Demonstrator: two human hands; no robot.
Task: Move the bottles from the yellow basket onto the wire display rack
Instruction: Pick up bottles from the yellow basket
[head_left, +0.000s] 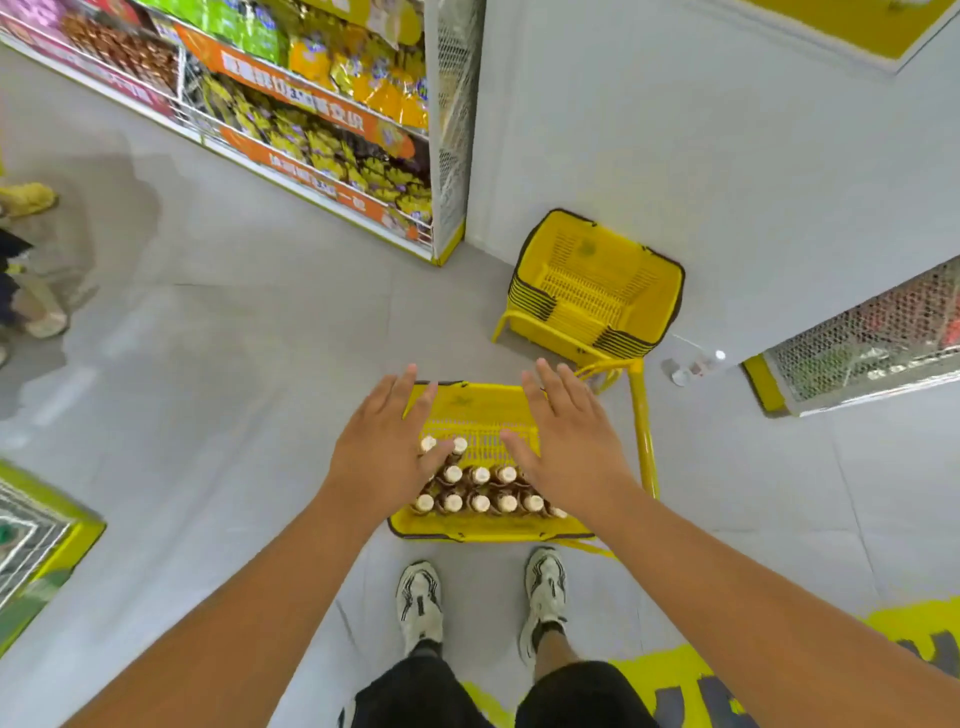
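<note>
A yellow basket (467, 402) sits on the floor just ahead of my feet. Inside it stand several brown bottles with cream caps (480, 491), packed in rows at the near end. My left hand (387, 449) hovers over the basket's left side, fingers spread, thumb near the bottle caps. Over the right side is my right hand (569, 447), also spread flat and empty. Neither hand holds a bottle. A wire mesh rack (872, 338) shows at the right edge.
A stack of empty yellow baskets (597, 286) on a yellow frame stands beyond, against a white pillar. Snack shelves (311, 119) run along the upper left. A clear bottle (696, 366) lies on the floor. Another person's feet (31, 260) are at far left.
</note>
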